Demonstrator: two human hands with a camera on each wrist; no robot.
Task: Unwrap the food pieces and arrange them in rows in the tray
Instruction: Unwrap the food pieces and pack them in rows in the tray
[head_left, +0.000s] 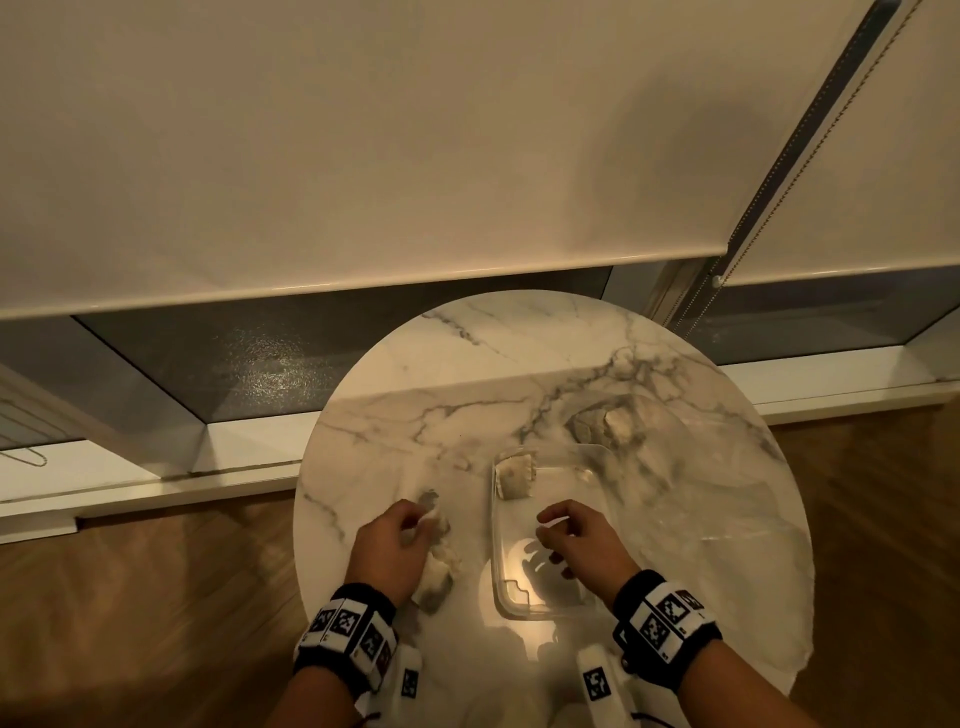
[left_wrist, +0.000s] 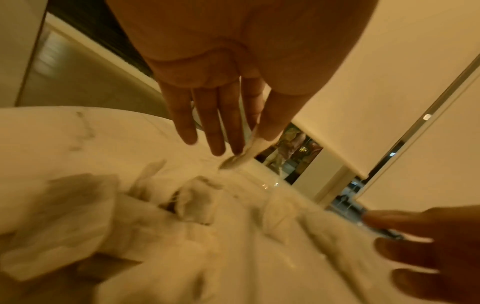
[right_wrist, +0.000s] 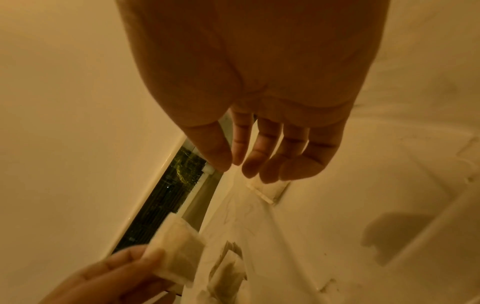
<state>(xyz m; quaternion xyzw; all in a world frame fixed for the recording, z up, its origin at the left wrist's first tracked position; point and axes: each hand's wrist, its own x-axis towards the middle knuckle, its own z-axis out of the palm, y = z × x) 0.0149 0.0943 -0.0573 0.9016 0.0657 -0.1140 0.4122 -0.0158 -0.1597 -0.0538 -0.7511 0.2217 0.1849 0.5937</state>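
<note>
The left hand (head_left: 390, 545), at 8 o'clock of the clear plastic tray (head_left: 500, 561), has its grip pinching a wrapped food piece (right_wrist: 176, 255), while the right hand (head_left: 584, 540) hovers released and empty above the tray on the round marble tabletop (head_left: 415, 415) by a blind-covered window (head_left: 363, 156).
</note>
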